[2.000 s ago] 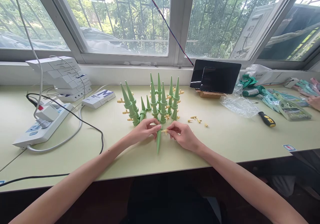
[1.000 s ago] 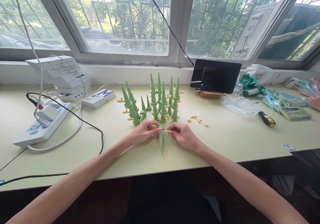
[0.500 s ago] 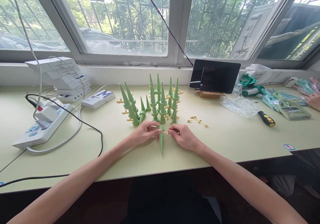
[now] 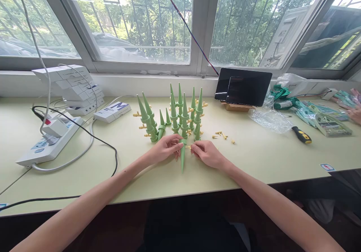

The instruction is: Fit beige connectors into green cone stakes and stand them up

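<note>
My left hand pinches the collar of a green plastic plant watering spike, whose tip points down toward me. Close by on its right, my right hand has thumb and forefinger closed on a small yellow valve, mostly covered by the fingers. The valve's end is at the spike's collar; whether it is seated there I cannot tell. Behind my hands stand stacked green spikes with yellow valves sticking out of their sides. Several loose yellow valves lie to the right.
Left, there are a power strip with cables, a flat white box and stacked boxes. A dark tablet, a screwdriver and plastic packaging sit at right. Another person's hand shows at the far right edge.
The spike's tip has swung slightly left and up, still in my left hand. My right hand stays beside it with the valve. The view has shifted a little.
</note>
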A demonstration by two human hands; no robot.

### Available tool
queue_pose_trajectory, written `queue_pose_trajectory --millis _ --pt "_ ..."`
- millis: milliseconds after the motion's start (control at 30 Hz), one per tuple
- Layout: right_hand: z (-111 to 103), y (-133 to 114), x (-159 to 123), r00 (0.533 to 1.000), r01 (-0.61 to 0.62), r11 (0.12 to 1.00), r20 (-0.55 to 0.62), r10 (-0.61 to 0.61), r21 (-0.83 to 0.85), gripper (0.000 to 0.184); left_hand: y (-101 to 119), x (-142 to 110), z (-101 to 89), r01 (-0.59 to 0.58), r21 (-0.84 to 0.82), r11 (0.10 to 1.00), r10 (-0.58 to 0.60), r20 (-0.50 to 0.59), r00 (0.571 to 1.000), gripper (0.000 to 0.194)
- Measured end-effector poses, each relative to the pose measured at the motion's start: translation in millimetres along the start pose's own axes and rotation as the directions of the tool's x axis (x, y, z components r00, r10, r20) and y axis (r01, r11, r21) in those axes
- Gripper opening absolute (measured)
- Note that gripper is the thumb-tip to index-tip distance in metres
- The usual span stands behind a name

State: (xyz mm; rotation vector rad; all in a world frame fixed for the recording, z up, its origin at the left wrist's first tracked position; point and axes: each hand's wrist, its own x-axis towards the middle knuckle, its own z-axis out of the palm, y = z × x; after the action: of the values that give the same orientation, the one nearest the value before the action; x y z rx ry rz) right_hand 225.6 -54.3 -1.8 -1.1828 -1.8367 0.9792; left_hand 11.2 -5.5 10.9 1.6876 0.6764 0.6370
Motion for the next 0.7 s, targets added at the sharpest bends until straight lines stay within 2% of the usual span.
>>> queue_pose_trajectory --millis 333,700 --pt "-0.6 0.9 -0.2 1.0 0.022 0.999 -0.005 -0.022 0.031 0.037 -4.1 -0.3 0.5 0.061 -0.121 0.991 -0.056 0.044 0.997 0.035" --pt "0.7 2.0 -2.2 0.993 0.102 0.995 -0.05 -0.102 -0.007 0.027 -2.0 -1.0 1.9 0.093 -0.158 0.983 -0.086 0.05 0.995 0.034"
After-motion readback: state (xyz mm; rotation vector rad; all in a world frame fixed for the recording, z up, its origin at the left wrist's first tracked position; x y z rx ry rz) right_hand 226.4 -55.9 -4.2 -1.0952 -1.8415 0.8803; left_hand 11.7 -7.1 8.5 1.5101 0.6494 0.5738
